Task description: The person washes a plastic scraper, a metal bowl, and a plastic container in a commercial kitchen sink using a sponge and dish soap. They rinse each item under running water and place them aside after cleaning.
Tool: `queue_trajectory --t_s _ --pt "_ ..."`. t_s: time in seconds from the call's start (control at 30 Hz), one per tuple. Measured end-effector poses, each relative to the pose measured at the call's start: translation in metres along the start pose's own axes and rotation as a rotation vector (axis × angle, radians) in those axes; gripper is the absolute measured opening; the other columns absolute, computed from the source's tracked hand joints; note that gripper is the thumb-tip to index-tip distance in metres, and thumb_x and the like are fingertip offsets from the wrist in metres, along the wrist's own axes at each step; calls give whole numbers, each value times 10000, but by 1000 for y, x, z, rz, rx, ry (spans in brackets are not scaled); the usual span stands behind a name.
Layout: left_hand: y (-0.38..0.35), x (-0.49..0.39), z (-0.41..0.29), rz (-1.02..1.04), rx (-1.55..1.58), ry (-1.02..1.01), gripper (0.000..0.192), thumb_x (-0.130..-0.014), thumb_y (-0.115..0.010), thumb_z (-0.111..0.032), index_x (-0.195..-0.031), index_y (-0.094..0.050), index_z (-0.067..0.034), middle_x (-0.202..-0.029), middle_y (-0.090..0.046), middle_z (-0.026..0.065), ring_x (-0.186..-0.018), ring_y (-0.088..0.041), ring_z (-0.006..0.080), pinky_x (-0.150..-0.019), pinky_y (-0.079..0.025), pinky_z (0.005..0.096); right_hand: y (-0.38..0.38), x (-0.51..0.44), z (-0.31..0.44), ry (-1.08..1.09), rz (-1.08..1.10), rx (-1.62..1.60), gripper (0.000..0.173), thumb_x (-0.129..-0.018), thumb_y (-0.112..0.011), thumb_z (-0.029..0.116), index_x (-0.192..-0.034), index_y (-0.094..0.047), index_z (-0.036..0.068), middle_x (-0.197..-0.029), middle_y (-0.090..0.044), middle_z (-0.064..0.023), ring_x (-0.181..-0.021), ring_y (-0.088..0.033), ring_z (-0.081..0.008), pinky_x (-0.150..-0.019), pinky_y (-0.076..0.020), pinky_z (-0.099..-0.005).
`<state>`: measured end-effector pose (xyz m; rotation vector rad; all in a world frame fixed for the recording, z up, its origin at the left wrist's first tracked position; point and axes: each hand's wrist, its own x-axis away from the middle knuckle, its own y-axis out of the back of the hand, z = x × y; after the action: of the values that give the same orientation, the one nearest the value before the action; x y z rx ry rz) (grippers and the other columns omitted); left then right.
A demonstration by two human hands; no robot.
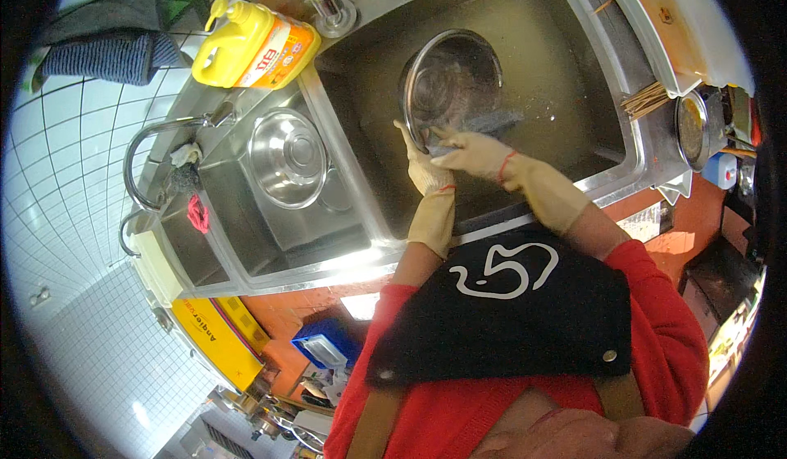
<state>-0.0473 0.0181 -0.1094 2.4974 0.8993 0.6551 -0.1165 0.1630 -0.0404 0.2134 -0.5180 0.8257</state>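
Both my hands wear cream gloves with red bands at the wrist. My left hand (424, 167) grips the near rim of a round stainless steel bowl (455, 84), which is tilted in murky water in the large sink basin (369, 176). At the bowl's near edge, to the right of the left hand, is my right hand (473, 151), its fingers bent around a greyish cloth or pad that is partly hidden. Dark grey material (498, 121) shows in the water just beyond it. Another steel bowl (289, 158) rests in the smaller basin on the left.
A yellow detergent jug (255, 47) stands behind the basin divider, beside a metal faucet (329, 4). Further left are a curved tap (132, 158) and hanging cloths (110, 53). Wooden skewers (645, 101), a white tray (652, 28) and a round metal container (692, 130) lie along the right.
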Motion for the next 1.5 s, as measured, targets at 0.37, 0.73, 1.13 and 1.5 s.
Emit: queue_trajectory --t_s 0.37,0.73,1.13,1.5 --pt "27 -32 -37 104 -287 202 499 -982 -628 -321 -1428 -679 -103 -1246 -746 269 -1192 -706 460 -1010 -544 503 48 -56 -107 550 59 1359 266 -976 -591 174 -1191 -721 88 -1365 -704 -87 -1196 -698 -316 -1037 -566 -426" --pt "-8 -20 -18 68 -2 334 461 -924 -602 -189 -1323 -714 12 -1251 -756 272 -1202 -725 387 -1046 -532 430 -25 -41 -73 310 -143 941 167 -943 -622 201 -1022 -727 99 -1121 -785 -112 -1136 -741 -321 -1029 -553 -520" --pt "8 -19 -27 74 -111 246 758 -883 -680 -405 -1594 -542 -178 -1351 -723 251 -1265 -696 401 -1103 -497 431 -31 -51 -78 224 -62 909 244 -920 -629 199 -1093 -717 51 -1183 -772 -114 -1167 -720 -345 -946 -591 -497" --pt "47 -65 -62 266 -355 162 537 -974 -608 -342 -1471 -657 -143 -1354 -727 213 -1261 -688 405 -1084 -510 453 15 -46 -111 687 -208 1266 205 -958 -614 157 -1100 -759 130 -1130 -779 -48 -1089 -724 -258 -867 -595 -433"
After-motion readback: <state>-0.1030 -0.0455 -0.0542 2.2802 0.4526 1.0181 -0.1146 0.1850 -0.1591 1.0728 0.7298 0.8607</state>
